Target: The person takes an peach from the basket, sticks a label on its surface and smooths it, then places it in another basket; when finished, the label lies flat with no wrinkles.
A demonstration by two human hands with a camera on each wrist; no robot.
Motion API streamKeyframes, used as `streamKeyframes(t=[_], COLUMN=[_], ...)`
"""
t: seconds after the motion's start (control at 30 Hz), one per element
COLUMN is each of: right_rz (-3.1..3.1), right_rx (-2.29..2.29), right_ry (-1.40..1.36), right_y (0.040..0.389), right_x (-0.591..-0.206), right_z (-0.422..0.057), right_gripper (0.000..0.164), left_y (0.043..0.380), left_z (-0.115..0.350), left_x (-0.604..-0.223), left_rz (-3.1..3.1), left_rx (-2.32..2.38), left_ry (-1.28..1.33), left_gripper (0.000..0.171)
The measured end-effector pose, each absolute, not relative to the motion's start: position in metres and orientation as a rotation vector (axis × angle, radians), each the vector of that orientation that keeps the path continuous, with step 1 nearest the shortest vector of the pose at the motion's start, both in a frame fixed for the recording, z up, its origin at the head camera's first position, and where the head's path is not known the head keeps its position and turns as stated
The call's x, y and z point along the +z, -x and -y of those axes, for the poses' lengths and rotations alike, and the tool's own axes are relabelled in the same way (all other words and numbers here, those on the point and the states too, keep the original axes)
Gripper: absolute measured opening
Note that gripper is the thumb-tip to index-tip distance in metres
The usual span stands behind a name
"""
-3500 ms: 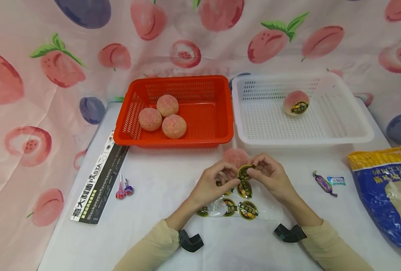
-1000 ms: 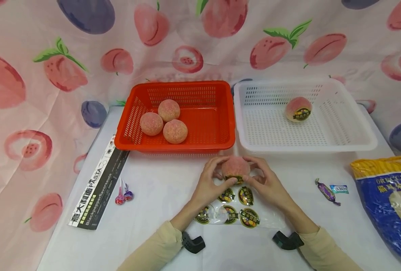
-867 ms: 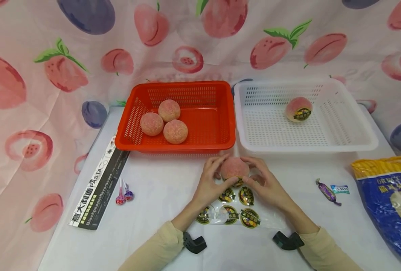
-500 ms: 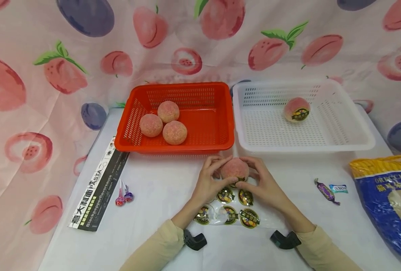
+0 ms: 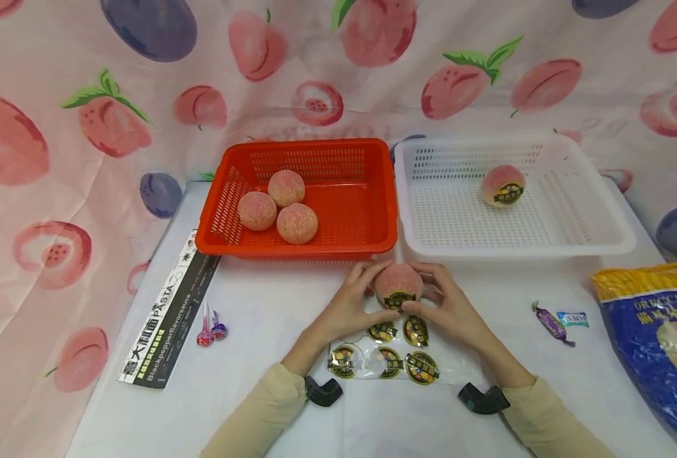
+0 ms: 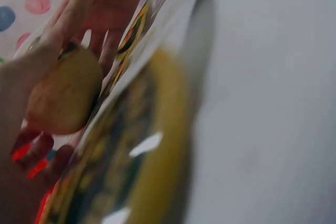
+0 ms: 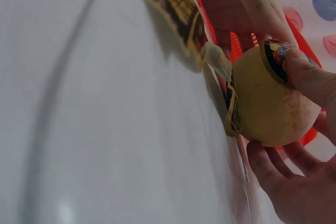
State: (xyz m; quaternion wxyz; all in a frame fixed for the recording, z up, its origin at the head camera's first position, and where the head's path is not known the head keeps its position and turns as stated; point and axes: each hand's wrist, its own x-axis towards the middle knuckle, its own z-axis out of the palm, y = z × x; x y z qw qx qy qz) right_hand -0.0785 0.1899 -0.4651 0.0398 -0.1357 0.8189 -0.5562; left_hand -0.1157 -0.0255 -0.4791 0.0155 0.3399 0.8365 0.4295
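Observation:
A pink and yellow peach (image 5: 399,280) sits at the table's middle, with a black and gold fruit sticker (image 5: 396,301) on its near side. My left hand (image 5: 342,310) holds it from the left, fingers curled along its side and thumb near the sticker. From the other side my right hand (image 5: 449,310) grips the peach; in the right wrist view its thumb (image 7: 310,77) presses the sticker's edge and fingers curl beneath. Under and before the hands lies a clear sheet of stickers (image 5: 421,367), large and blurred in the left wrist view.
Several peaches lie in two baskets: three in the red basket (image 5: 349,245), one stickered in the white basket (image 5: 521,248). A pasta box (image 5: 169,318) and lollipops (image 5: 211,331) lie left. Wrapped candies (image 5: 554,326) and a blue pasta bag (image 5: 653,343) lie right.
Earlier both hands held a loose sticker before the peach; it is now on the peach. The hands moved onto the fruit, and lately the left thumb slid down, uncovering the sticker.

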Motion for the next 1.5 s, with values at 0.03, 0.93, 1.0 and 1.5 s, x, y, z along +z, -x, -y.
streamKeyframes(t=[0.03, 0.93, 1.0, 1.5], right_rz=[-2.516, -2.345, -2.320, -1.215], right_rx=[-1.699, -1.838, -1.842, -3.047], right_ry=[0.420, 0.728, 0.772, 0.095], right_y=[0.079, 0.085, 0.087, 0.087], right_x=[-0.464, -0.473, -0.475, -0.475], right_z=[-0.190, -0.195, -0.197, -0.241], right_gripper=[0.068, 0.064, 0.062, 0.014], left_y=[0.115, 0.113, 0.113, 0.102], left_z=[0.024, 0.026, 0.026, 0.040], left_x=[-0.478, -0.478, -0.479, -0.444], left_rz=[-2.644, -2.618, -2.594, -2.216], left_rx=[1.304, 1.471, 1.499, 1.846], left_ry=[-1.054, -0.919, -0.934, -0.846], left_gripper=[0.084, 0.069, 0.068, 0.065])
